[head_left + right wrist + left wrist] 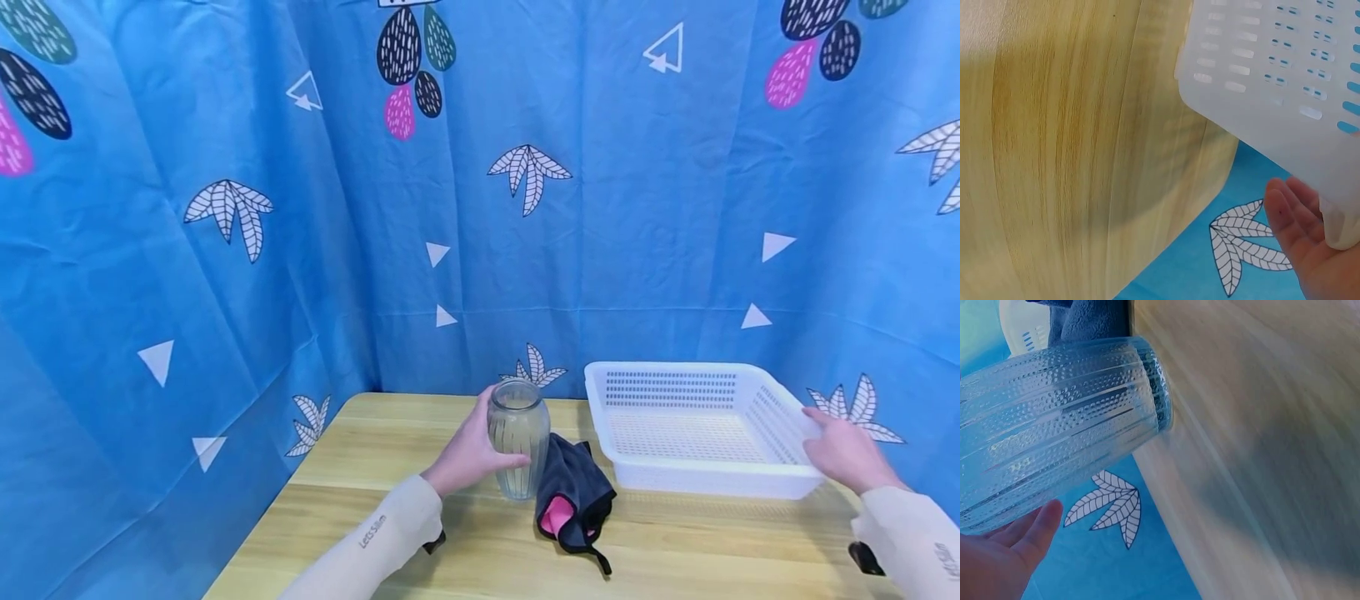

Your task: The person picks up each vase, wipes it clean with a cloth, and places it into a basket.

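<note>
A clear ribbed glass vase [519, 442] stands upright near the middle of the table, and my left hand [474, 450] grips it from the left side. In the left wrist view the vase [1060, 419] shows dotted texture between its ribs, with fingers of the left hand [1013, 553] along its side. At the right, my right hand [851, 450] holds the right rim of a white plastic basket [712, 479]. The right wrist view shows that hand [1310, 244] at the rim, outside the slotted wall of the basket [1235, 106].
A dark grey cloth [573, 483] with a pink patch and a black loop lies crumpled between vase and basket. Everything stands on a wooden table [675, 550]. A blue patterned curtain [465, 208] hangs close behind and along the table's sides.
</note>
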Action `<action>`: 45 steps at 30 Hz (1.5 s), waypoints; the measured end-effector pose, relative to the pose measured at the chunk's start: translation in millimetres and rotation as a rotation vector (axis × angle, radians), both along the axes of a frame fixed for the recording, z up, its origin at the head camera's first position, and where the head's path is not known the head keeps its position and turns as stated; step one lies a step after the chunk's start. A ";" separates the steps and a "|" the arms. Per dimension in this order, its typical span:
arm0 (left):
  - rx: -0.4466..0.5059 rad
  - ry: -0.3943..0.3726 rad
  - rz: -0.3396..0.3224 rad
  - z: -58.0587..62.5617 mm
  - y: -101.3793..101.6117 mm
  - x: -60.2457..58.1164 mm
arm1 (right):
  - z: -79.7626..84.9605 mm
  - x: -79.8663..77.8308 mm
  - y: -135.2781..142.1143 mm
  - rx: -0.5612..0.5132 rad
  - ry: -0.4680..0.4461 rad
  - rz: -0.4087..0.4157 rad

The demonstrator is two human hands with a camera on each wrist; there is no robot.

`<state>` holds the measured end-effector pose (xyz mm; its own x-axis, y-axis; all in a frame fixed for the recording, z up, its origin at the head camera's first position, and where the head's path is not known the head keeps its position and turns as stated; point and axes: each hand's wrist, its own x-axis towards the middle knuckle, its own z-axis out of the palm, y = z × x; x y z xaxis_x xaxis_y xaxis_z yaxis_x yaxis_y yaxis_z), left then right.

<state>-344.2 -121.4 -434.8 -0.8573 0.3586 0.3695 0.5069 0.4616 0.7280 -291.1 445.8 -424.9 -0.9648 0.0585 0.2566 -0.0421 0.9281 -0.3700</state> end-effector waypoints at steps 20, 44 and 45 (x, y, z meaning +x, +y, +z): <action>-0.077 0.221 0.150 37.8 38.2 -11.4 | 5.2 0.4 -1.6 0.006 -0.028 -0.043; -0.326 0.407 0.007 127.2 157.9 -41.1 | 4.5 3.2 -6.8 -0.040 -0.043 -0.053; -0.343 0.411 0.003 128.4 163.2 -42.1 | 4.1 3.6 -7.8 -0.047 -0.047 -0.055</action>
